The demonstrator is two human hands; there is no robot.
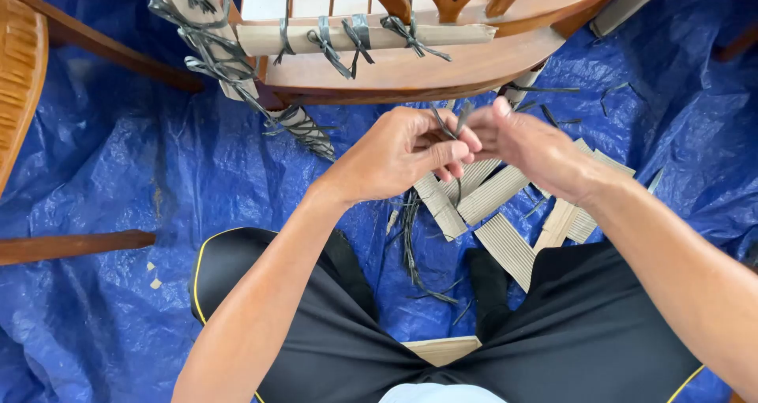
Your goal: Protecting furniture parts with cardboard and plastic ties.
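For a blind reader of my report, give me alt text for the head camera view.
Two bare hands, left hand and right hand, pinch a dark strap together above cardboard strips on a blue tarp, facing a wooden chair with cardboard tied on.

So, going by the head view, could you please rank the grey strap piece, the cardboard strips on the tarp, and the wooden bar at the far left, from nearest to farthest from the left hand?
1. Grey strap piece: pinched at the fingertips of the left hand, touching it.
2. Cardboard strips: on the blue tarp, just below and right of the hand.
3. Wooden bar: far left, lying on the tarp.
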